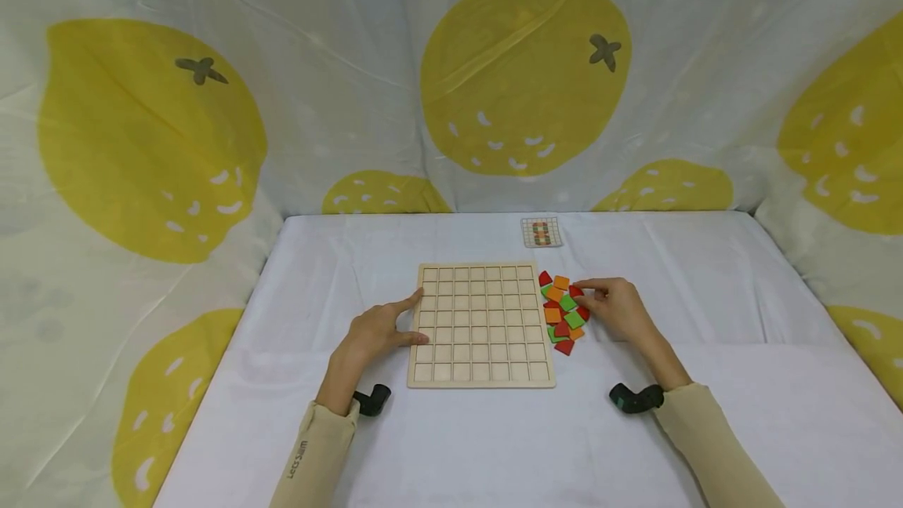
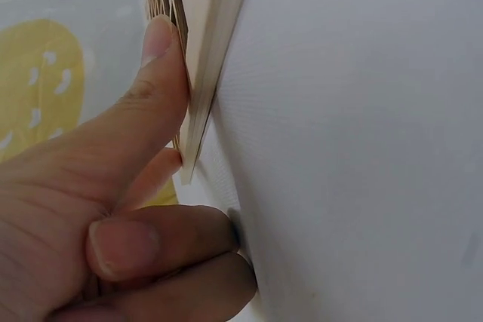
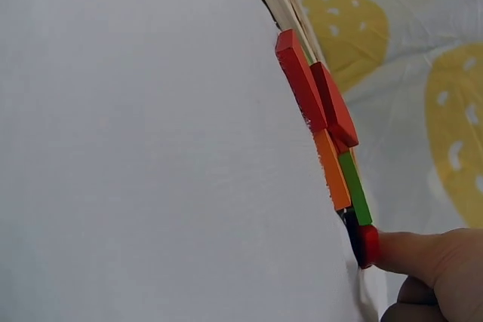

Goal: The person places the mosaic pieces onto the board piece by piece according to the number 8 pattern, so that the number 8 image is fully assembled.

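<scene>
Left hand [image 1: 374,329]: thumb and index finger spread on the left edge of the gridded board [image 1: 480,320], nothing grasped; board lies mid-table [image 1: 466,445]. Right hand [image 1: 619,308]: thumb and index finger nearly closed, pinching a red tile [image 1: 577,292] in the pile [image 1: 562,317] off the board's right edge. Advisable: light left pressure, tile taken by its sides, neighbours undisturbed.

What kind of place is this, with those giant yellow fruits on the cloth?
Probably a little puzzle corner, though I can't tell which room it's in. It has a white-covered table, a wooden grid board with colorful pieces beside it, and a fruit-print cloth behind.
</scene>
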Action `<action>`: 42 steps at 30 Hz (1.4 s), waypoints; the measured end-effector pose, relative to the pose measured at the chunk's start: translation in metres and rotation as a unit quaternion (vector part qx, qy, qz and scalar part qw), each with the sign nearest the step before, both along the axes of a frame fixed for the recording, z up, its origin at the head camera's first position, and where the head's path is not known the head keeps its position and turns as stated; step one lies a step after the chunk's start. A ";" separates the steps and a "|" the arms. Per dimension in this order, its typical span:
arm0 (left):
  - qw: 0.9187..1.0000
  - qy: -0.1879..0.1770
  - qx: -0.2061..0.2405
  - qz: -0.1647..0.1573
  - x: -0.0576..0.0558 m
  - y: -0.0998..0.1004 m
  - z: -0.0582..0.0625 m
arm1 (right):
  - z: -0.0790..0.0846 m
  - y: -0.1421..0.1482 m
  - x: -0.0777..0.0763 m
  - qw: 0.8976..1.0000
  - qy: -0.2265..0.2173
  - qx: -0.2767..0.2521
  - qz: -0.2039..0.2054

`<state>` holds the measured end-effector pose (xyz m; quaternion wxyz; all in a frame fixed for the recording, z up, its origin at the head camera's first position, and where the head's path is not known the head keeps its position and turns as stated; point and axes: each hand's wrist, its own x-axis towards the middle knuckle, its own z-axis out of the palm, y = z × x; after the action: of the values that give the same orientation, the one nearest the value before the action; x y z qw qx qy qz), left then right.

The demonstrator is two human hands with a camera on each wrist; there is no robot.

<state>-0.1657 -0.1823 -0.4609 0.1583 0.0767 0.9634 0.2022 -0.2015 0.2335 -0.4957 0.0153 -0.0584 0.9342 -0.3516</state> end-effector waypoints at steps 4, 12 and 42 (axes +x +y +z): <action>1.000 -0.002 0.006 0.003 -0.001 -0.001 0.000 | -0.002 0.001 -0.001 1.000 0.001 -0.011 -0.012; 1.000 -0.011 0.005 0.005 -0.001 -0.001 -0.001 | 0.007 -0.008 0.002 0.999 0.019 -0.019 -0.021; 1.000 -0.014 0.020 0.015 -0.001 -0.001 -0.001 | 0.009 -0.121 -0.022 0.996 0.004 -0.064 0.057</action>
<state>-0.1667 -0.1832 -0.4624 0.1668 0.0630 0.9579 0.2251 -0.2232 0.1129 -0.4869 0.0279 -0.1137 0.9048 -0.4093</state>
